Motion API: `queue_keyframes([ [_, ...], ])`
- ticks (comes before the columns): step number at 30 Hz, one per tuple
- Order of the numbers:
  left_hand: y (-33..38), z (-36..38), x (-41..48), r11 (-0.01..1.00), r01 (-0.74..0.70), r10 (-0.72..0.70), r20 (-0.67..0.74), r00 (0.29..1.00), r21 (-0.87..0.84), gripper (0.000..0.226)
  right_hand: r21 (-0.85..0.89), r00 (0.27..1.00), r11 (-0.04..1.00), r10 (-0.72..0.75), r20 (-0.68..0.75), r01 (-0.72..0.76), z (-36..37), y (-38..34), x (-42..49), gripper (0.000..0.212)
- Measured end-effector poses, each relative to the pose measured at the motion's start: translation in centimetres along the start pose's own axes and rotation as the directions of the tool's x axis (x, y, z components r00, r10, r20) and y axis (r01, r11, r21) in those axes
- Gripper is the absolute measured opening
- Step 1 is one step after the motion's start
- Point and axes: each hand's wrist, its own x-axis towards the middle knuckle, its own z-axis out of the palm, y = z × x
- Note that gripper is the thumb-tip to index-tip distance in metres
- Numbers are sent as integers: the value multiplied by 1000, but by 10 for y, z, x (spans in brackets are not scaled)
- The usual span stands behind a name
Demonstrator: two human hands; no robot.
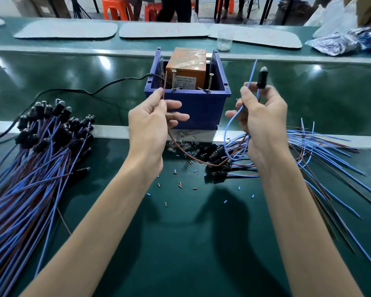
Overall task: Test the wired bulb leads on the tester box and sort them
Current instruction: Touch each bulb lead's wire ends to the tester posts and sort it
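Right of the tester box (186,68), right grip (263,116) clasps a bulb lead (261,79) upright (bulb skyward); left grip (150,121) pinches its brown wire (164,83).

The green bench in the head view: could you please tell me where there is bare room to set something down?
Freest: the near middle of the bench, between the bundled leads on the left and the loose leads on the right. Also the belt right of the blue bin. Crowded: both lead piles, and the scraps before the bin.
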Motion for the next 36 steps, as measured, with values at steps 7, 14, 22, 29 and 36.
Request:
queue_keyframes([
  [7, 2, -9, 4, 999, -47, 49, -87, 995, 24, 6, 14, 998, 998, 59, -21, -59, 1, 4, 2, 14],
  [14, 0, -10, 9, 1000, 7, -10, -107, 994, -23, 17, -72, 995, 993, 94, 17, -93, 4, 8, 3, 27],
  [22, 2, -8, 7, 998, 9, -14, -75, 997, -66, 29, -110, 997, 992, 70, 33, -66, 2, 13, 3, 21],
  [29, 2, -9, 7, 999, 28, -31, -56, 998, -38, 21, -129, 993, 988, 93, 70, -84, 3, 8, 2, 20],
  [36, 0, -9, 8, 999, 49, -49, -37, 998, 3, 23, -182, 986, 980, 101, 135, -75, 3, 8, 0, 22],
])
